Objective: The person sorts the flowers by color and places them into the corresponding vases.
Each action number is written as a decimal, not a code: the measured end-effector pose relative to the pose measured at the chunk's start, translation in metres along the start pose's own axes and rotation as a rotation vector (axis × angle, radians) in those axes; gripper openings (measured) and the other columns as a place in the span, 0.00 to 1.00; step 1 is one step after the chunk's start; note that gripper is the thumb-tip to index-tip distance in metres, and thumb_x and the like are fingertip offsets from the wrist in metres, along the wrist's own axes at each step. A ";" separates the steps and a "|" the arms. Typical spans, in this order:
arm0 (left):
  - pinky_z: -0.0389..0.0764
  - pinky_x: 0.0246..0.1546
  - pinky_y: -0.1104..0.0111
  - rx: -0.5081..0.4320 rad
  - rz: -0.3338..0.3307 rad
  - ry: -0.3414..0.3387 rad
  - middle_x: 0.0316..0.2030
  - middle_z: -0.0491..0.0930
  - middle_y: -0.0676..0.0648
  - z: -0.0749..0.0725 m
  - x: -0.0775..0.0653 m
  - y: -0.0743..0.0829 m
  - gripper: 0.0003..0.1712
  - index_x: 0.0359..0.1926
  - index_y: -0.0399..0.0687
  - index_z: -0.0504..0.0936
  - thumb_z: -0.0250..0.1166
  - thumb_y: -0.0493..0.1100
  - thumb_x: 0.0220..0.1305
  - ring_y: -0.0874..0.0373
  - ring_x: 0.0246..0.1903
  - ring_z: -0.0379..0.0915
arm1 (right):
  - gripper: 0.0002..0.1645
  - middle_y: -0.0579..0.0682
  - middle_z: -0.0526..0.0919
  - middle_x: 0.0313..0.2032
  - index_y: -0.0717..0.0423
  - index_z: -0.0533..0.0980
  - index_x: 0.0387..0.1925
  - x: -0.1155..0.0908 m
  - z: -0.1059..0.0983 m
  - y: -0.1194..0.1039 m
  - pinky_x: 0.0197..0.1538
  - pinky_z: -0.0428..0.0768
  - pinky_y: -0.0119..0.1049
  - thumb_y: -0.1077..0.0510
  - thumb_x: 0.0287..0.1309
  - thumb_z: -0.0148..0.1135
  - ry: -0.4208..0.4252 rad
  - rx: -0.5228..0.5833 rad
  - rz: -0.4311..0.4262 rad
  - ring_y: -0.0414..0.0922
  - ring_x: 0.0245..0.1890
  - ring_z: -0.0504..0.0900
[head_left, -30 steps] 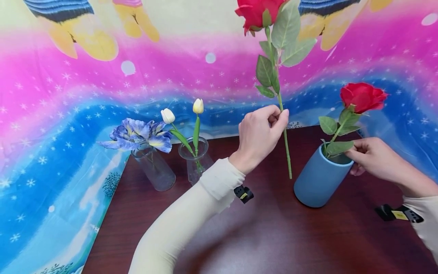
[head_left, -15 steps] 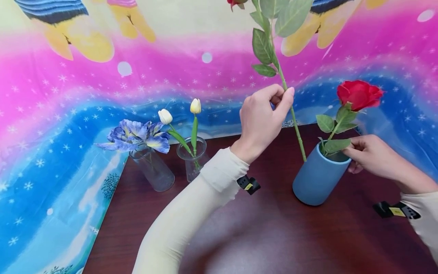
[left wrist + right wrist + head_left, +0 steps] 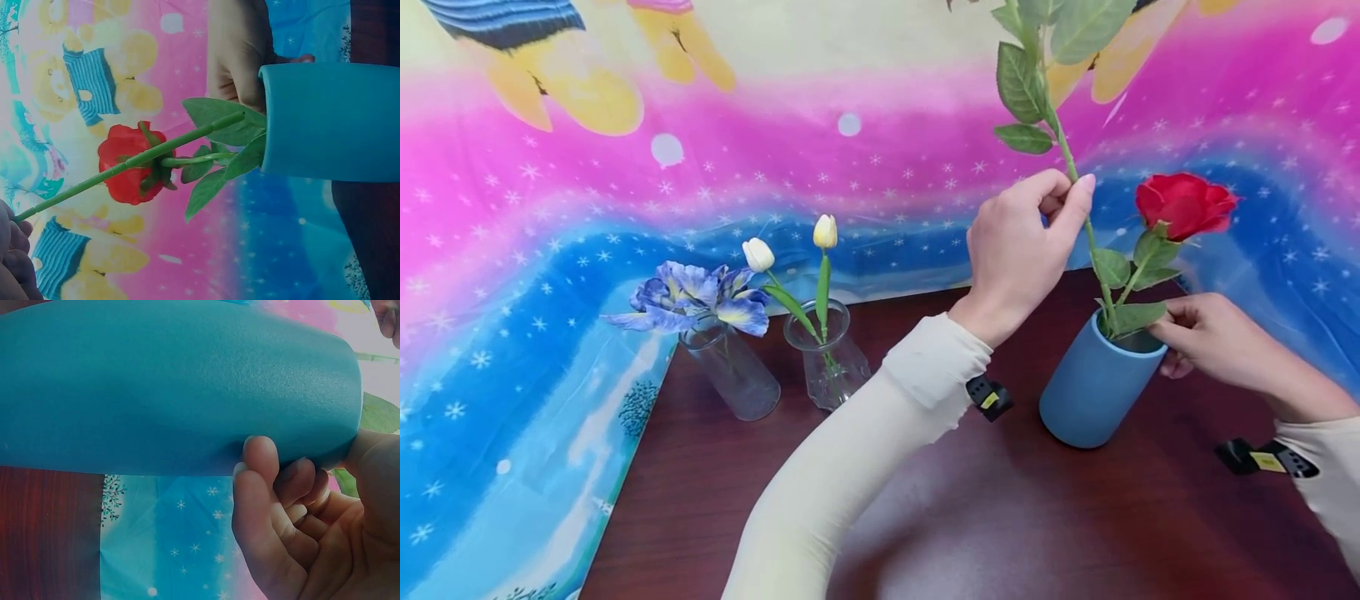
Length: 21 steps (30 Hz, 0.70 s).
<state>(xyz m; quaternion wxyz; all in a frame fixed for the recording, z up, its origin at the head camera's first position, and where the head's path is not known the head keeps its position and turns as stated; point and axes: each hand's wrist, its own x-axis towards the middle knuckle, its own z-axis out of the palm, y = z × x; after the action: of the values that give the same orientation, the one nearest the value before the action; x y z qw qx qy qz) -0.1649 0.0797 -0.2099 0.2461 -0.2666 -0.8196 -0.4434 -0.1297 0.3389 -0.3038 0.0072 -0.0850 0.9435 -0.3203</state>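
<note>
My left hand (image 3: 1022, 242) pinches the green stem of a long rose (image 3: 1069, 160) between thumb and fingers; its bloom lies beyond the head view's top edge. The stem's lower end hangs at the mouth of a blue vase (image 3: 1093, 396). In the left wrist view that stem end (image 3: 232, 120) shows just outside the rim, over the leaves. Another red rose (image 3: 1186, 207) stands in the vase. At the vase's right side, my right hand (image 3: 1213, 342) grips the rim, its thumb hidden at the mouth in the right wrist view and its fingers (image 3: 259, 459) against the outer wall.
To the left, a clear glass vase (image 3: 748, 392) holds a blue-purple iris (image 3: 688, 298). Beside it, another glass vase (image 3: 835, 387) holds two white tulips (image 3: 824, 232). All stand on a dark wooden table (image 3: 692, 500) before a colourful patterned cloth (image 3: 760, 108).
My left hand has carried the rose up and then right, so its stem end has come from the table's middle to the blue vase's mouth. My right hand has stayed at the rim.
</note>
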 end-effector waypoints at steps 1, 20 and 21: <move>0.69 0.22 0.77 0.003 0.003 -0.001 0.26 0.80 0.57 0.002 0.000 0.000 0.14 0.36 0.54 0.84 0.57 0.53 0.75 0.72 0.22 0.68 | 0.18 0.48 0.82 0.16 0.64 0.78 0.26 0.000 0.000 0.000 0.24 0.83 0.34 0.63 0.73 0.49 0.001 0.001 -0.002 0.39 0.16 0.82; 0.62 0.17 0.77 0.166 0.073 -0.072 0.18 0.73 0.59 0.038 -0.022 -0.015 0.15 0.32 0.58 0.82 0.57 0.56 0.75 0.71 0.17 0.64 | 0.16 0.43 0.80 0.20 0.77 0.69 0.49 -0.001 0.002 0.004 0.21 0.83 0.35 0.63 0.73 0.53 0.022 0.106 -0.006 0.41 0.15 0.82; 0.62 0.17 0.77 0.172 0.078 -0.080 0.17 0.72 0.59 0.040 -0.023 -0.016 0.15 0.32 0.58 0.82 0.57 0.56 0.75 0.72 0.17 0.63 | 0.18 0.42 0.81 0.21 0.76 0.67 0.54 -0.002 0.003 0.005 0.21 0.83 0.35 0.63 0.73 0.53 0.023 0.111 -0.003 0.40 0.15 0.82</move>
<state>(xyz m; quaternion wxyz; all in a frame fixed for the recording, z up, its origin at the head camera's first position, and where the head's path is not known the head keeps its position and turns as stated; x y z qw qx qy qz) -0.1647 0.1016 -0.2536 0.2523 -0.2936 -0.8529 -0.3504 -0.1283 0.3413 -0.3087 0.0005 -0.0822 0.9241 -0.3731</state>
